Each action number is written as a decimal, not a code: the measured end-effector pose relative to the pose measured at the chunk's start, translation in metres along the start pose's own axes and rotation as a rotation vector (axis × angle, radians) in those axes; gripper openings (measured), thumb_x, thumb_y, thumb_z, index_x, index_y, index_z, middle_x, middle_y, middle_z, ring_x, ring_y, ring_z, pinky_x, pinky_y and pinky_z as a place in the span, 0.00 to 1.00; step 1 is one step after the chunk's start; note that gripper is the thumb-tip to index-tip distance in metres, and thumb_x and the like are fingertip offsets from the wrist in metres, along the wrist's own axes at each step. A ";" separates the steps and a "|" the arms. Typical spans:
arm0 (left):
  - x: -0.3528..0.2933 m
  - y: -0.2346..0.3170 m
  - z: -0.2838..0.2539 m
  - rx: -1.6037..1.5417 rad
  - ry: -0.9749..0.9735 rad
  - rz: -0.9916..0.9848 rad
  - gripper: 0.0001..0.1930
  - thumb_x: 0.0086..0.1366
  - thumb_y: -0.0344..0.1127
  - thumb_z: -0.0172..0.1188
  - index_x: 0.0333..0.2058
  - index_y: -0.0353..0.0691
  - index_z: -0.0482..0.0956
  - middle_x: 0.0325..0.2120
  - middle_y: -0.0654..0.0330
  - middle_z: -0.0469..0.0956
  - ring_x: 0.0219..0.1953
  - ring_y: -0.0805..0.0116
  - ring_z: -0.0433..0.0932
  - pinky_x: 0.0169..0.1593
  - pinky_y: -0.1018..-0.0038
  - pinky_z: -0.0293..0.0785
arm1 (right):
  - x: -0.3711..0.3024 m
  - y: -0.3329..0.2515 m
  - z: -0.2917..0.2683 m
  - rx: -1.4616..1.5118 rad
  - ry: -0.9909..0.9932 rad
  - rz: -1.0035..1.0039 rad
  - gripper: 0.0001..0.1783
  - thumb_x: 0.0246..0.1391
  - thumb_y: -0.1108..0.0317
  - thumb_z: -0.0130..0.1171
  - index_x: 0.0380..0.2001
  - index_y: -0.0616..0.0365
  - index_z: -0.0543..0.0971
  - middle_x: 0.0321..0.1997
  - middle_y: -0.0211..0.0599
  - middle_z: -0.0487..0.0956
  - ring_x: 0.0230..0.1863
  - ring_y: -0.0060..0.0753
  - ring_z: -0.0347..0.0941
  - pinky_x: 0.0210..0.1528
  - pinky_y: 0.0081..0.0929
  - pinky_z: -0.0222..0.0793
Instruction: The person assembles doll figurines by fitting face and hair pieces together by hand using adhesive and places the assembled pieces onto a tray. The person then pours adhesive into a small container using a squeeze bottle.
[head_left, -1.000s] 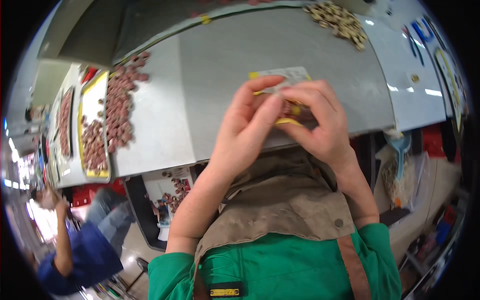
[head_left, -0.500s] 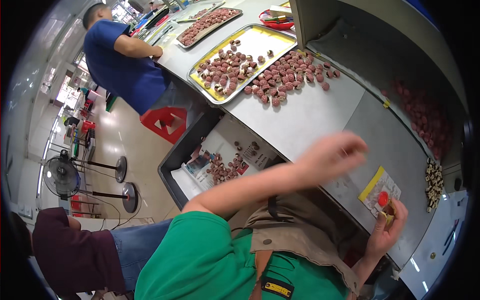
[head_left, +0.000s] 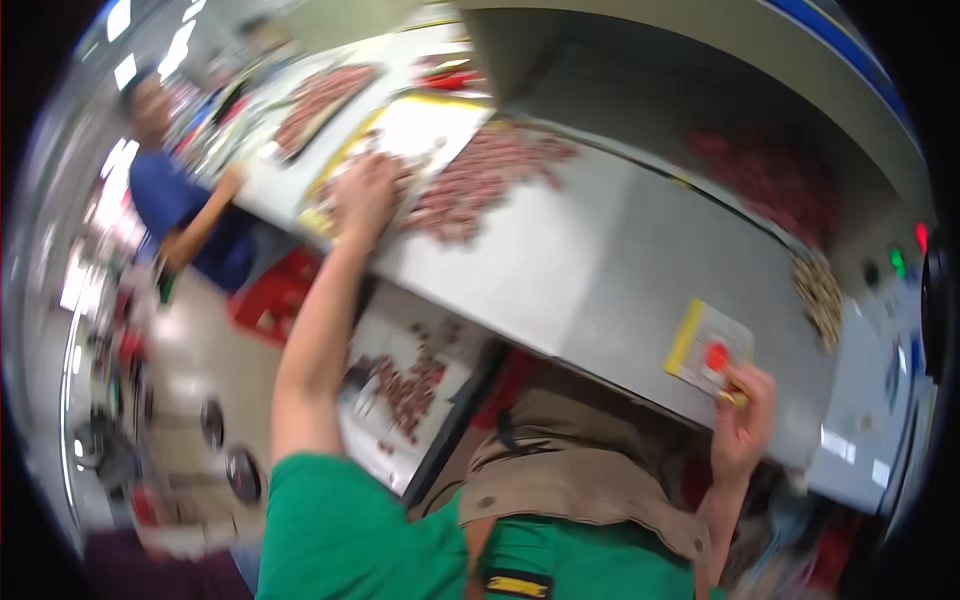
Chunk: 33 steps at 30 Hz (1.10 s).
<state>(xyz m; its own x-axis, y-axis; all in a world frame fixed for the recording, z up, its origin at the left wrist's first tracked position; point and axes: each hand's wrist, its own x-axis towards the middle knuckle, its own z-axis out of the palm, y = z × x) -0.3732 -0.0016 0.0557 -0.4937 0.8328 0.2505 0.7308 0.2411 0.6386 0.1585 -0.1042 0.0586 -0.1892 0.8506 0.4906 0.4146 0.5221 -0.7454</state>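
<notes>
My left hand (head_left: 366,198) reaches over the near end of a metal tray (head_left: 312,215) with a yellow-edged sheet in it. Its fingers are smeared by motion, among small pinkish-red, bumpy round pieces, so what they grip cannot be told. On the right, my right hand (head_left: 742,420) is closed, with a small yellowish-brown thing (head_left: 735,394) at its fingertips, too unclear to name. Just beyond those fingertips, a small red round thing (head_left: 716,356) rests on a white sheet with a yellow edge (head_left: 686,338).
A pile of reddish pieces (head_left: 480,180) lies beside the tray; more lie under the overhanging shelf (head_left: 770,185). Small pale pieces (head_left: 818,295) are heaped at the right. Below the table edge, an open drawer (head_left: 455,425) holds further pieces. A person in blue (head_left: 190,220) stands far left.
My left hand has swung from the middle of the table leftward to the tray. My right hand stays by the yellow-edged sheet. The whole view has turned, and the picture is blurred.
</notes>
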 end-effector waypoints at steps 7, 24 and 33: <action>-0.099 0.196 0.114 -0.822 -0.306 0.188 0.18 0.72 0.39 0.44 0.53 0.34 0.69 0.48 0.54 0.74 0.51 0.63 0.73 0.56 0.67 0.68 | 0.011 0.097 -0.100 -0.020 0.249 0.184 0.05 0.58 0.76 0.52 0.38 0.61 0.74 0.36 0.34 0.73 0.38 0.22 0.68 0.41 0.19 0.64; -0.214 0.391 0.147 -1.961 -1.963 0.074 0.32 0.71 0.48 0.39 0.68 0.46 0.40 0.66 0.50 0.49 0.58 0.57 0.65 0.54 0.59 0.70 | -0.024 0.175 -0.250 -0.596 0.917 0.395 0.32 0.52 0.53 0.63 0.54 0.63 0.68 0.49 0.43 0.72 0.50 0.32 0.69 0.49 0.26 0.64; -0.204 0.338 0.150 -2.030 -1.856 0.055 0.34 0.70 0.47 0.42 0.68 0.46 0.39 0.67 0.50 0.47 0.58 0.60 0.66 0.52 0.63 0.71 | -0.007 0.250 -0.252 -0.588 0.664 0.638 0.45 0.44 0.42 0.66 0.54 0.67 0.67 0.48 0.46 0.74 0.49 0.37 0.72 0.51 0.30 0.67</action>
<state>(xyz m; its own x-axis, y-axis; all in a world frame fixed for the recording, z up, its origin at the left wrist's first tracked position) 0.0451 -0.0155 0.1116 0.7526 0.4495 0.4813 -0.6496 0.6266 0.4306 0.4876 0.0047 -0.0179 0.6561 0.6588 0.3681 0.6599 -0.2642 -0.7034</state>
